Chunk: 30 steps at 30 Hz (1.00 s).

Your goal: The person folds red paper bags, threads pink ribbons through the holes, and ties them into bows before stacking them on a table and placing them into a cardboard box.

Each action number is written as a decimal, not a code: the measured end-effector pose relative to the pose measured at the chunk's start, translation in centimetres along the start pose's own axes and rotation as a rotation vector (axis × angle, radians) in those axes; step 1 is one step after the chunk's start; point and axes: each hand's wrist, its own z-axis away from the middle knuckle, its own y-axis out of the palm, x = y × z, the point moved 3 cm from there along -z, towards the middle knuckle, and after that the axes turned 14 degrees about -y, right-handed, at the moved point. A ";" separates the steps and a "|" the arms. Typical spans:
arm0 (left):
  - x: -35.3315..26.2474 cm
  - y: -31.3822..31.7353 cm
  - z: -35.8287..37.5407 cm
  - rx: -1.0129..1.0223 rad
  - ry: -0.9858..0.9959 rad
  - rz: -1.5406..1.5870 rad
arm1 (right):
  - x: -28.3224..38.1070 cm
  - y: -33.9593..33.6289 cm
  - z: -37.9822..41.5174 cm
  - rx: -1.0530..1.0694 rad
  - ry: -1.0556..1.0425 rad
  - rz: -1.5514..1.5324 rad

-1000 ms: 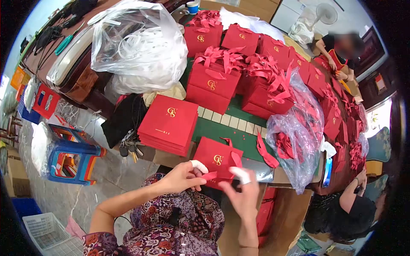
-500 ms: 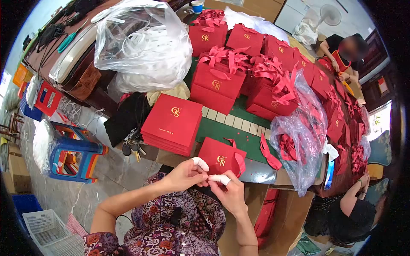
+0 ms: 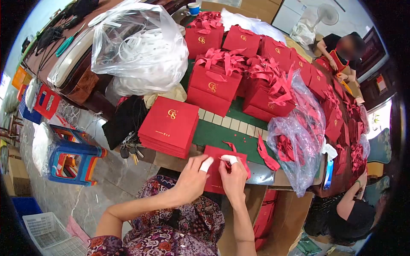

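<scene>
A flat red gift bag (image 3: 213, 185) lies at the table's front edge, beneath both hands. My left hand (image 3: 192, 178) is closed at the bag's left side, fingers curled, one fingertip wrapped in white tape. Over the bag's upper part, my right hand (image 3: 232, 179) has its thumb and index finger pinched, with white tape on the index finger. What sits in that pinch is too small to make out. Red ribbon shows at the bag's top and right edges. Left of it is a stack of flat red bags (image 3: 166, 123) with gold lettering.
Finished-looking red bags with ribbons (image 3: 213, 87) stand behind. A loose ribbon (image 3: 267, 154) and a plastic bag of ribbons (image 3: 294, 141) lie to the right. A clear bag of white strips (image 3: 145, 55) sits back left. Two other people work on the right.
Both hands have moved up and forward from the bag's front edge to over it, and have drawn apart. The bag's gold logo is now covered or turned out of sight.
</scene>
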 end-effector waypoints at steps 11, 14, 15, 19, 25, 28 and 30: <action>1.1 0.5 -4.8 0.001 0.017 -0.220 | -0.6 -0.2 0.5 0.025 -0.027 0.058; 0.5 -0.2 -4.6 -0.063 0.086 -0.217 | -0.1 -0.3 0.2 0.010 -0.044 0.053; 0.2 -0.6 -4.6 -0.054 0.092 -0.217 | 0.0 -0.3 0.2 0.011 -0.042 0.054; 0.1 -1.4 -4.6 -0.040 0.126 -0.149 | 0.7 -0.5 0.1 -0.018 -0.042 0.003; 0.2 -1.0 -4.4 -0.009 0.153 -0.053 | 1.8 -0.6 0.0 -0.001 0.045 -0.028; 0.1 -1.0 -4.2 -0.033 0.151 -0.024 | 1.7 0.1 0.3 -0.041 0.014 0.015; 0.3 -1.2 -4.4 -0.010 0.099 0.021 | 1.6 0.4 0.4 -0.060 -0.024 0.051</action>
